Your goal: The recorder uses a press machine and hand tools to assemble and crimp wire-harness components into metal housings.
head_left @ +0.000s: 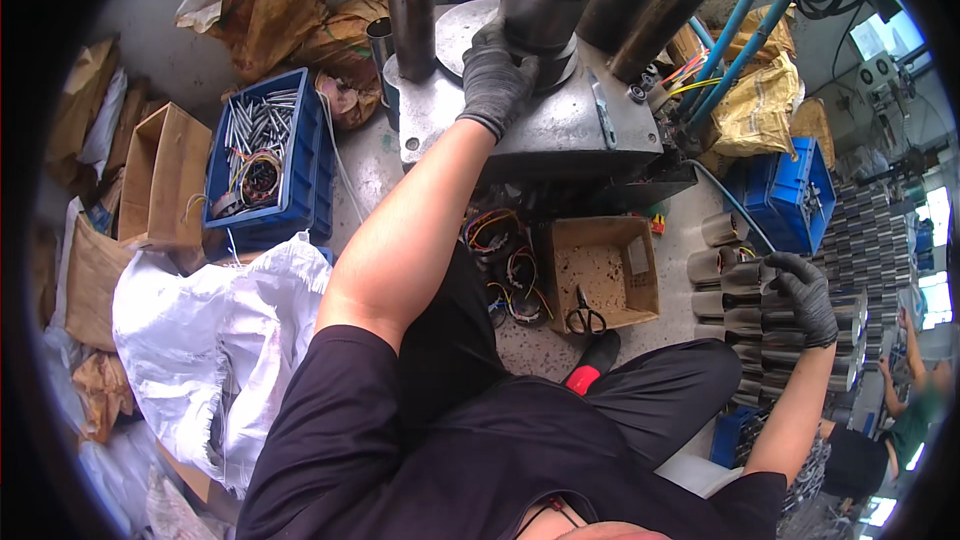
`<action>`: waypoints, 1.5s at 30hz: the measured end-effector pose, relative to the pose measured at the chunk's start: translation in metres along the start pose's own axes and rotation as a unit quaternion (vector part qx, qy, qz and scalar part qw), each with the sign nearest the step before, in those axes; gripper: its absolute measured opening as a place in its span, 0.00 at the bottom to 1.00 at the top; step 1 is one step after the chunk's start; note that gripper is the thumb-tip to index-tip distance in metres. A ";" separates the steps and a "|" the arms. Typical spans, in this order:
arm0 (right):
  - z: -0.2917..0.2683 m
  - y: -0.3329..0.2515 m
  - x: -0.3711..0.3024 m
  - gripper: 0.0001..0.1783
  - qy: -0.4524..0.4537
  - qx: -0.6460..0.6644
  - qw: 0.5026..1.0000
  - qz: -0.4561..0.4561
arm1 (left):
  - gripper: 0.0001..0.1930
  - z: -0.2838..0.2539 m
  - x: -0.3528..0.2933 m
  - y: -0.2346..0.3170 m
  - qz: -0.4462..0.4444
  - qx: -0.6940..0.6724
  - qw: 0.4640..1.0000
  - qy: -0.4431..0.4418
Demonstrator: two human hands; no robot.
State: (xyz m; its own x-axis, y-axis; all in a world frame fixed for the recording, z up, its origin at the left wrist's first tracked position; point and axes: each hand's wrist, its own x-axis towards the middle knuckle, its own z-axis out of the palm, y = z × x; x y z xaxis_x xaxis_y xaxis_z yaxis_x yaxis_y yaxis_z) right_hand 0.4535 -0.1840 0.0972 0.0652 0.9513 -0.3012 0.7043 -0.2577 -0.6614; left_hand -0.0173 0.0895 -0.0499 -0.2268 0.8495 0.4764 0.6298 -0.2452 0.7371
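My left hand [496, 82], in a dark grey glove, presses against the base of a large upright metal cylinder [548, 2], fingers curled round its side. The cylinder is shiny above and dark below, and stands on a round plate on the steel machine bed [560, 122]. My right hand [803, 292], also gloved, hangs over rows of metal sleeves [722, 266] at the right. Its fingers are bent and apart, with nothing visible in them, close to the nearest sleeves; contact with a sleeve cannot be made out.
Steel posts [409, 5] flank the bed, and a pen-like tool [604, 112] lies on it. Below are a cardboard box [603, 270] with scissors [585, 316] and wired coils [521, 285]. Blue crates [268, 155] stand left and right. Another person [908, 420] works at far right.
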 end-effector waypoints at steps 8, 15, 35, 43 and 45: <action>-0.005 0.000 0.001 0.19 0.039 0.017 0.999 0.011 | 0.41 0.000 0.000 -0.001 -0.005 0.004 1.000 -0.001; -0.001 -0.005 0.000 0.17 0.000 0.015 1.000 0.007 | 0.40 0.000 -0.001 -0.003 -0.001 0.008 1.000 0.010; -0.007 -0.001 0.002 0.19 0.012 0.022 1.000 0.009 | 0.40 -0.001 0.001 -0.002 0.007 -0.010 1.000 0.006; -0.008 -0.009 0.001 0.20 -0.035 -0.002 0.998 0.051 | 0.40 -0.003 -0.002 -0.001 -0.009 -0.023 1.000 -0.007; -0.010 0.004 0.003 0.19 0.000 0.020 1.000 0.024 | 0.40 -0.001 -0.001 -0.001 0.001 -0.013 1.000 0.004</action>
State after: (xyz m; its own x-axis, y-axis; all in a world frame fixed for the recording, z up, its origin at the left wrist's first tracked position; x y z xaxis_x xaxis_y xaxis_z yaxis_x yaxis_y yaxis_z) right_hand 0.4640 -0.1802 0.1002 0.0979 0.9375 -0.3339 0.6711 -0.3099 -0.6735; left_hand -0.0184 0.0885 -0.0511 -0.2312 0.8456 0.4811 0.6103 -0.2591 0.7486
